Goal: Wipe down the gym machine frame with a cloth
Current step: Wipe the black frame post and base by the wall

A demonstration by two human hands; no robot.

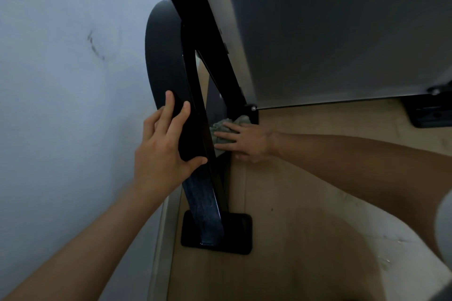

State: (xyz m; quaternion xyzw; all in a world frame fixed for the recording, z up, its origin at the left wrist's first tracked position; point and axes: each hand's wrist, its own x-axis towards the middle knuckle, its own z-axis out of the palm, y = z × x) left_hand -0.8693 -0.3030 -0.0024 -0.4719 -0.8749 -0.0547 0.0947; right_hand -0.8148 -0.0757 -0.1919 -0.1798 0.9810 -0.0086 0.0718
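Note:
The gym machine's black frame (203, 205) runs as a slanted bar from the upper middle down to a black foot plate (238, 234) on the floor. My left hand (163, 151) grips the bar partway down, fingers over its far side and thumb on the near edge. A crumpled grey-green cloth (220, 128) lies against the lower part of the frame, right of the bar. My right hand (244, 140) presses on the cloth with straight, spread fingers. Part of the cloth is hidden under that hand.
A large grey panel (342, 32) of the machine fills the upper right, with a bolt (253, 107) at its lower corner. A pale wall (61, 80) with dark scuff marks stands on the left. The floor (305, 203) is light wood. Another black foot (430, 115) sits far right.

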